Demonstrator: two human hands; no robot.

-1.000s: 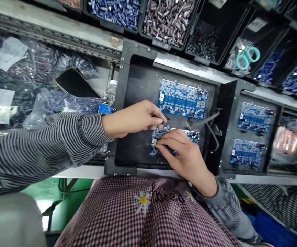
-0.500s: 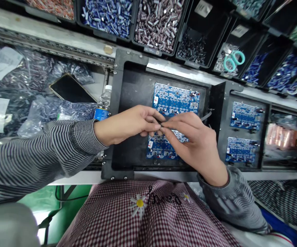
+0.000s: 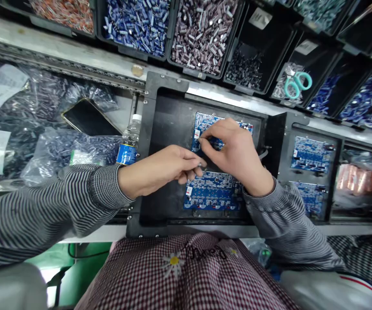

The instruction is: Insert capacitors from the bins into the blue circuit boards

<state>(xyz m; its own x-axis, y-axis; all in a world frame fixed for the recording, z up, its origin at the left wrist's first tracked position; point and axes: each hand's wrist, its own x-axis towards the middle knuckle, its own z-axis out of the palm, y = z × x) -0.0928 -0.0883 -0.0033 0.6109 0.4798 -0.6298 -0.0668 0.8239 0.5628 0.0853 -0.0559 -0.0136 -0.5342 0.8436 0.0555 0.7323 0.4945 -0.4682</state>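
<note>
Two blue circuit boards lie one above the other in a black tray (image 3: 169, 107). Over the left edge of the upper circuit board (image 3: 205, 122), my right hand (image 3: 232, 140) pinches thumb and forefinger together by a small white label; whatever is between the fingertips is too small to name. My left hand (image 3: 173, 165) hovers just above the left part of the lower circuit board (image 3: 211, 191). Its fingers are curled, and a tiny metallic piece (image 3: 200, 165) shows between thumb and forefinger.
Bins of blue capacitors (image 3: 137, 26), brownish capacitors (image 3: 203, 34) and small black parts (image 3: 245, 66) line the back. Turquoise scissors (image 3: 297, 84) rest in another bin. At left are a water bottle (image 3: 129, 142), a phone (image 3: 90, 117) and bagged parts (image 3: 53, 150). More boards (image 3: 313, 153) lie at right.
My hands, earlier touching at the fingertips, are now apart. The right hand has moved up over the upper board; the left stays nearly in place. The whole view has shifted slightly.
</note>
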